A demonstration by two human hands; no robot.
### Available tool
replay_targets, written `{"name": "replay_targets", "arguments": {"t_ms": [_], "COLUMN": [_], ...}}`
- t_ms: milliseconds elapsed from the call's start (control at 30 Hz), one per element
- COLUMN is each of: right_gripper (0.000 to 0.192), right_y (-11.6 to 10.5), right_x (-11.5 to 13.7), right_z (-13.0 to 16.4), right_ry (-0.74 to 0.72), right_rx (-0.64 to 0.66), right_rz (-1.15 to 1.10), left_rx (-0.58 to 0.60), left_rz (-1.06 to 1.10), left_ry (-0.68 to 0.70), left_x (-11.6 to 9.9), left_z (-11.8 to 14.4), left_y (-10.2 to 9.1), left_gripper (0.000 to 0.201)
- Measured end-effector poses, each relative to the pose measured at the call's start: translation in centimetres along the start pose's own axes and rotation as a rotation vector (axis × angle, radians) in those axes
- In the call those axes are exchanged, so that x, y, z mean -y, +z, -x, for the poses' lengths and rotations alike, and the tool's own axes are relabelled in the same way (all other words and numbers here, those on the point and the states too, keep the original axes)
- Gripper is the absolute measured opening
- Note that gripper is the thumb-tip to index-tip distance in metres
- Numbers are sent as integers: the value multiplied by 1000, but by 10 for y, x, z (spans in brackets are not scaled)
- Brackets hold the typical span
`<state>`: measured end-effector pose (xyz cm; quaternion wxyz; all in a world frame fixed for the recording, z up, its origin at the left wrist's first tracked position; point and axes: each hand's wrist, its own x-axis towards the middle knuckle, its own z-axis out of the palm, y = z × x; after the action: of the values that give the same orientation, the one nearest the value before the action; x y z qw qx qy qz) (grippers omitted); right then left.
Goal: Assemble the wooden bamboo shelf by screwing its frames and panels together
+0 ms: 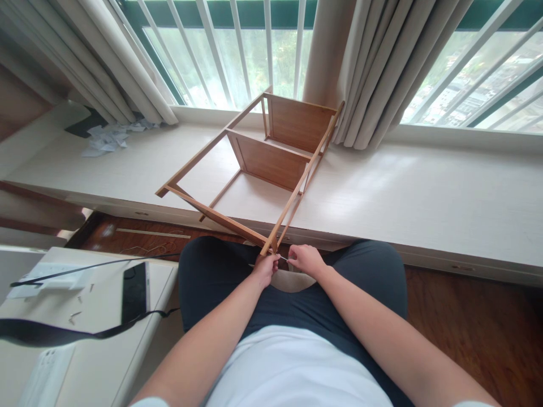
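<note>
Both hands meet at the wooden rack's [271, 164] near corner. Left hand [265, 270] grips the corner; right hand [306, 260] pinches what appears a small metal tool [283, 258], pointing left toward it.

A home: curtains [373, 68], high-rise window [237, 51], wood floor [475, 322]

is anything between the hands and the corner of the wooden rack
Nothing visible. The left hand grips the near corner of the wooden rack, and the right hand pinches a thin metal piece right beside that corner.
</note>
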<state>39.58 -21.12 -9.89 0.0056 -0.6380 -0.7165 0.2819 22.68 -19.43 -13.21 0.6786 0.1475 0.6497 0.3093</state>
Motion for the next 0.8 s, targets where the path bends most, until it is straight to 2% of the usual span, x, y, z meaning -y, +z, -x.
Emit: {"name": "replay_targets", "arguments": {"t_ms": [300, 800], "right_gripper": [22, 15], "right_y": [4, 3], "right_x": [2, 2], "right_z": [-1, 0], "right_ry": [-45, -22], "right_rx": [-3, -22], "right_rz": [-21, 39], "left_rx": [-3, 4], "left_rz": [4, 7], "left_ry": [3, -6], "left_x": [0, -2], "left_z": [-1, 1], "left_y": [-1, 0], "left_gripper": [27, 23]}}
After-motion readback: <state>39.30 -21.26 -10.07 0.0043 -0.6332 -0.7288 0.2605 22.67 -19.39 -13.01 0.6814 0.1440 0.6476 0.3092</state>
